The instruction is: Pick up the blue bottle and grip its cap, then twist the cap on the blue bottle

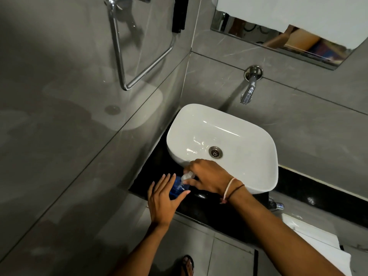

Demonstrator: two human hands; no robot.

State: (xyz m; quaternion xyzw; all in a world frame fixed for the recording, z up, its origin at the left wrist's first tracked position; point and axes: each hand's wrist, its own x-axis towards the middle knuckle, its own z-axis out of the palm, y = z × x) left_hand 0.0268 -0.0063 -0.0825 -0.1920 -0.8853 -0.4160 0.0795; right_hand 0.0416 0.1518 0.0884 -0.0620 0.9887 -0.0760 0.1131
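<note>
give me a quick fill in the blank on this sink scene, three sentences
1. The right hand presses the pump of a ____ bottle.
2. The left hand is cupped ____ the pump's spout.
3. The white basin stands on a ____ counter.

Missing words: blue; under; black

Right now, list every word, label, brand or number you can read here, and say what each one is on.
None can be read.
The blue bottle under the left hand shows no legible label; the right hand presses on its white pump top.
The white basin, the wall tap and the mirror carry no visible writing.
</note>
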